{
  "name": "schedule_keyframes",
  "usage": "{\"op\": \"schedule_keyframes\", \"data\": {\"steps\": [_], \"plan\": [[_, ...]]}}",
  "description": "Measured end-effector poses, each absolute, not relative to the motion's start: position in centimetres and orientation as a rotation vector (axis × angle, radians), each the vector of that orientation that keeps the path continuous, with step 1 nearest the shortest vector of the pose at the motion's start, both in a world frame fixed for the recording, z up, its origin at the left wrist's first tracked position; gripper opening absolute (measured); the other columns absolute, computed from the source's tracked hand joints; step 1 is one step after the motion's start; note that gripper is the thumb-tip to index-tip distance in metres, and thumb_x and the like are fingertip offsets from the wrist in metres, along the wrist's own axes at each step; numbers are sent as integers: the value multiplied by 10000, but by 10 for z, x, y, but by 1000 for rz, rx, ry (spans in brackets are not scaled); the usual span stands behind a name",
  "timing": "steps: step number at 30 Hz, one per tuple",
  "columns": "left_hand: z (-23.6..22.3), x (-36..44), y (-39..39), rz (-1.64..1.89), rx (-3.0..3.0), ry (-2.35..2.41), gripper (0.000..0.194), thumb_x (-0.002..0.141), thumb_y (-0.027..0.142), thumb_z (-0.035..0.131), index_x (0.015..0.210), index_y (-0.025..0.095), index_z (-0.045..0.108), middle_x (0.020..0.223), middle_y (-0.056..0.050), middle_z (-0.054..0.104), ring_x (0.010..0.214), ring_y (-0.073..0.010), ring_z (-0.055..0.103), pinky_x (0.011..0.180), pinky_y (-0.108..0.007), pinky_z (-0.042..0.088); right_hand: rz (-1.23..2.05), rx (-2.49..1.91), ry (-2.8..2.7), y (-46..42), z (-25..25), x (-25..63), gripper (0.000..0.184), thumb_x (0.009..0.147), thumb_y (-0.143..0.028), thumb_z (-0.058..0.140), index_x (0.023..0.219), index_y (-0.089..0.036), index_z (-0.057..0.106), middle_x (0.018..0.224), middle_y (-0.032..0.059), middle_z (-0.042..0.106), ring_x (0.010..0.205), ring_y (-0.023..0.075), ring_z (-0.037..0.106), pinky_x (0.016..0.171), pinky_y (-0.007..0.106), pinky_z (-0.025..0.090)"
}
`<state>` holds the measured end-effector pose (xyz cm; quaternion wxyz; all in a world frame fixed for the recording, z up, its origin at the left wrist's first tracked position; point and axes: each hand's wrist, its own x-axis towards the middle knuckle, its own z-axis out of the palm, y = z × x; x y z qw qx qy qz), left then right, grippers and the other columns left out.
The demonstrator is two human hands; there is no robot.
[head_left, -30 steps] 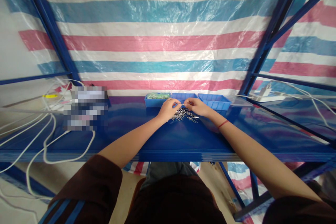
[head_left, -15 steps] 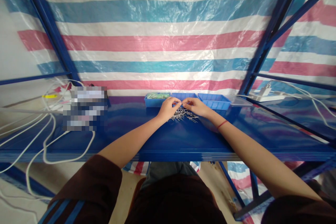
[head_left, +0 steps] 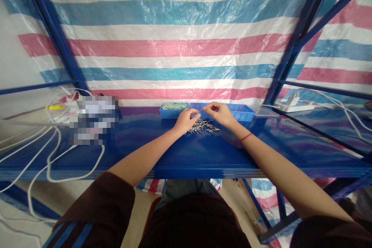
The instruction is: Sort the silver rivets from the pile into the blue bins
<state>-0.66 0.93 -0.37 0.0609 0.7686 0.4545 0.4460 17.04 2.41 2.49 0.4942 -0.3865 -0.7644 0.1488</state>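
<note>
A heap of thin silvery metal pins (head_left: 203, 126), which look like blind rivets, lies on the blue tabletop. At its left edge, my left hand (head_left: 186, 121) has thumb and fingers curled together. Whatever these fingertips hold is too small to make out. Over the far right of the heap is my right hand (head_left: 221, 114), thumb and forefinger pinched in front of the middle blue bin (head_left: 197, 105). Any piece in that pinch cannot be made out either. Behind my left hand, another blue bin (head_left: 170, 114) contains pale green bits.
A third blue bin (head_left: 244, 114) stands right of the others, beside a clear plastic lid (head_left: 266, 111). White cables (head_left: 59, 155) and a blurred pile (head_left: 94, 120) occupy the left. A power strip (head_left: 296, 104) sits at the right, near the blue frame posts.
My right hand has moved up and slightly right, away from my left fingertips. The two hands were touching or nearly touching before. My left hand stays almost in place.
</note>
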Motion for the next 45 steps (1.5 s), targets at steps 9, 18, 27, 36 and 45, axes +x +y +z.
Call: {"op": "schedule_keyframes", "data": {"steps": [9, 18, 27, 36, 45], "plan": [[0, -6, -6, 774, 2536, 1591, 293, 800, 441, 538, 978, 260, 686, 1094, -73, 618, 1078, -305, 527, 900, -455, 420, -354, -1332, -1478, 42, 37, 232, 241, 802, -264, 462, 882, -144, 655, 868, 115, 658, 741, 214, 570, 730, 354, 424], [3, -6, -8, 604, 2613, 1480, 590, 673, 675, 569, 1102, 280, 653, 1155, -65, 593, 1065, -281, 530, 933, -380, 405, -277, -1525, -1603, 40, 36, 230, 239, 754, -217, 488, 866, -137, 684, 840, 117, 682, 764, 237, 604, 692, 330, 430], [-3, -6, 4, 663, 2748, 1222, 277, 802, 374, 588, 993, 201, 689, 1020, -59, 667, 967, -195, 603, 888, -282, 437, 174, -1000, -2606, 23, 26, 185, 295, 683, -123, 533, 906, -184, 716, 869, 30, 697, 705, 141, 581, 665, 238, 427], [-5, -6, 5, 827, 2684, 1261, 190, 805, 244, 565, 951, 194, 675, 986, -45, 680, 942, -182, 617, 869, -296, 454, 104, -932, -2642, 26, 22, 182, 185, 742, -187, 570, 834, -176, 730, 827, 59, 695, 729, 167, 601, 676, 272, 423], [-1, -4, 5, 1260, 2429, 1275, 180, 786, 294, 612, 905, 169, 660, 916, -51, 703, 869, -173, 643, 833, -305, 481, 315, -978, -2379, 29, 31, 194, 180, 778, -260, 572, 838, -181, 722, 864, 49, 723, 747, 176, 632, 708, 301, 463]]}}
